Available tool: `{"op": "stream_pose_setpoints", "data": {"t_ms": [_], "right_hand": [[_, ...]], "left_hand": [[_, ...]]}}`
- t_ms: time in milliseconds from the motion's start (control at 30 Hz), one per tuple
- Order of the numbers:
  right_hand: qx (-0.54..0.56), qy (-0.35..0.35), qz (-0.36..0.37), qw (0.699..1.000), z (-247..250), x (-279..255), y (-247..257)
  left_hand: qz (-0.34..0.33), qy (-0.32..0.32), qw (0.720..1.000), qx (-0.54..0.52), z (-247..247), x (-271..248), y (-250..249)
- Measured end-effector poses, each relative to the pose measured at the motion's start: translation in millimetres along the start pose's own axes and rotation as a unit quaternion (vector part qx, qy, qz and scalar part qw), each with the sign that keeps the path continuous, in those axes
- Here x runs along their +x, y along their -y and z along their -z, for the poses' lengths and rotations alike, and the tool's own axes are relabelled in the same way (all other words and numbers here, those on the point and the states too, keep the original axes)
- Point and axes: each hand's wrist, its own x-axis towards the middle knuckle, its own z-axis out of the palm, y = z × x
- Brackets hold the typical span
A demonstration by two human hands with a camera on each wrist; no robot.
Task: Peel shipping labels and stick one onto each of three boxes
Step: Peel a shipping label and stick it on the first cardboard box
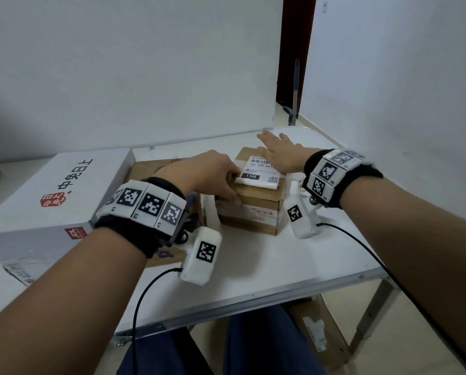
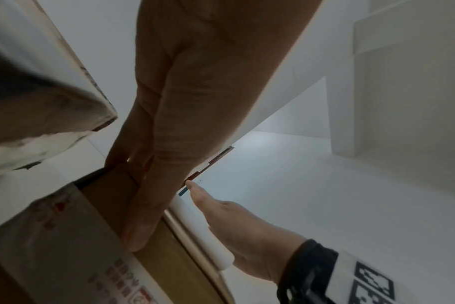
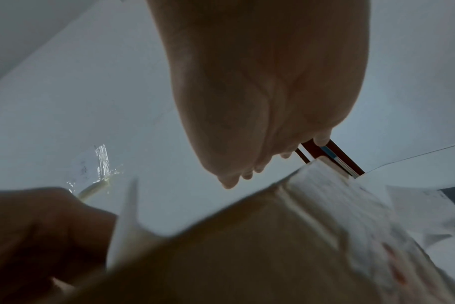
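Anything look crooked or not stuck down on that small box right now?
The shipping label on the small box is not flat: its near edge curls up off the top, by the left hand. The right hand lies flat across the far end.

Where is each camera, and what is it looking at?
Head: worn on the head, looking forward and down at the white table; both forearms, the left hand and the right hand show.
Left wrist: under the left wrist, looking along the left hand at the small brown box; the right hand also shows.
Right wrist: under the right wrist, looking along the right hand, fingers straight, above the same box.
Shared: all three views show the small brown box with the shipping label.
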Motion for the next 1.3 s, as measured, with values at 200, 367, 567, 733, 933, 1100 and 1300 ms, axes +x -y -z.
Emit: {"op": "stream_pose_setpoints", "data": {"t_ms": [200, 367, 567, 733, 933, 1100, 1300], "right_hand": [[-0.022, 0.029, 0.004, 0.999, -11, 3, 0], [-0.051, 0.009, 0.002, 0.999, -20, -2, 0], [-0.067, 0.009, -0.008, 0.998, -27, -15, 11], [-0.061, 0.003, 0.005, 0.998, -31, -31, 18], [-0.063, 0.008, 0.008, 0.998, -34, -44, 21], [-0.058, 0.003, 0.002, 0.998, -36, -49, 21], [-0.044, -0.01, 0.013, 0.999, -39, -60, 17]], "left_hand": [[0.001, -0.012, 1.0, 0.003, -3, 0, 0], [0.003, -0.008, 1.0, 0.006, -2, 1, -2], [0.013, -0.008, 1.0, -0.002, -1, -2, -4], [0.013, -0.011, 1.0, 0.003, 1, -4, -5], [0.016, -0.012, 1.0, -0.01, -1, -5, -6], [0.023, -0.011, 0.999, -0.023, -2, -7, -7], [0.031, -0.017, 0.999, -0.026, -3, -6, -6]]}}
